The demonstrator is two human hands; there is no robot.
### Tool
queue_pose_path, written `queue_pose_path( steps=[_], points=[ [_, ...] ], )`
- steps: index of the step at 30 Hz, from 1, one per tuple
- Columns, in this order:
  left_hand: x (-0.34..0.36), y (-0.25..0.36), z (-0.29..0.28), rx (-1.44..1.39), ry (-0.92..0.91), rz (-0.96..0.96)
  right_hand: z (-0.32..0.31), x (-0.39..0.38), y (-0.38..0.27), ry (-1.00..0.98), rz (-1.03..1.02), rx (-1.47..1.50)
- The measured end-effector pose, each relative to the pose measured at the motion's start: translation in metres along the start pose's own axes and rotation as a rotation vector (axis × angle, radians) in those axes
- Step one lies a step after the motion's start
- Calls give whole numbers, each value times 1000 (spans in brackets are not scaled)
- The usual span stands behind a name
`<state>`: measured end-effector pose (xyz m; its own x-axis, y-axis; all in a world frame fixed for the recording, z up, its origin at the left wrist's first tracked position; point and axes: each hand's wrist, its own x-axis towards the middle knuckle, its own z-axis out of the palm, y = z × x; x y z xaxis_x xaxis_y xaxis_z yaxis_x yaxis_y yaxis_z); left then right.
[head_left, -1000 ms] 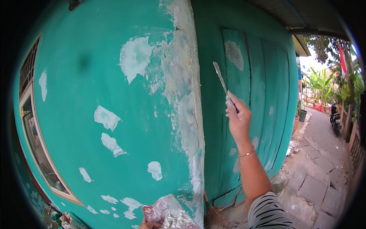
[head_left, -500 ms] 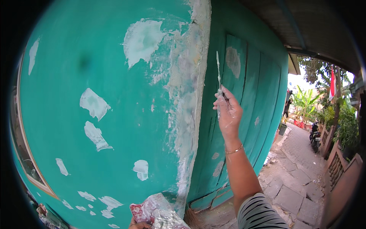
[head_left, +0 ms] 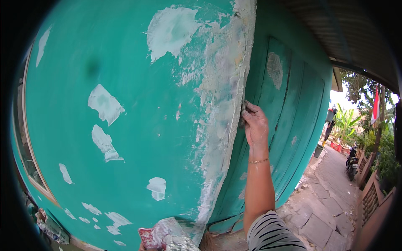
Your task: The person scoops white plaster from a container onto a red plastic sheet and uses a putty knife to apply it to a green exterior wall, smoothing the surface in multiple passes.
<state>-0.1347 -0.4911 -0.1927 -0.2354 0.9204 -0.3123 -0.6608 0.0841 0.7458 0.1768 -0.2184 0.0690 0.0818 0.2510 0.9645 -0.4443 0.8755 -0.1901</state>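
Note:
My right hand (head_left: 256,124) is at the wall's outer corner, fingers closed on the handle of a thin putty knife (head_left: 242,116); its blade is mostly hidden by the corner edge. White smears mark these fingers. Rough white putty (head_left: 224,98) runs down the corner of the green wall (head_left: 138,96). At the bottom edge, my left hand (head_left: 142,247) barely shows, gripping a crumpled red and silvery bag (head_left: 167,235) smeared with white putty. Several pale putty patches, such as a large one (head_left: 171,32), are spread over the wall.
Around the corner is a green panelled door (head_left: 289,113). A framed window (head_left: 31,150) borders the wall on the left. A paved path (head_left: 326,201) runs off at right beside a low fence (head_left: 370,192), with a parked motorbike (head_left: 351,163) and plants farther along.
My right hand has lowered slightly and brought the putty knife, earlier held upright in the air, against the corner edge. The view has shifted a little; my left hand still holds the bag.

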Motion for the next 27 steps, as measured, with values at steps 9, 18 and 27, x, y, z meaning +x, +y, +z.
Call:
queue_pose_path(
  steps=[9, 18, 27],
  points=[
    [-8, 5, 3, 27, 99, -38, -14, 8, 21, -3, 62, 81],
    [-4, -2, 6, 42, 85, -48, -24, -26, 37, 97, 275, -76],
    [1, 1, 5, 37, 84, -41, -45, -59, -34, 62, 220, 95]
  ],
)
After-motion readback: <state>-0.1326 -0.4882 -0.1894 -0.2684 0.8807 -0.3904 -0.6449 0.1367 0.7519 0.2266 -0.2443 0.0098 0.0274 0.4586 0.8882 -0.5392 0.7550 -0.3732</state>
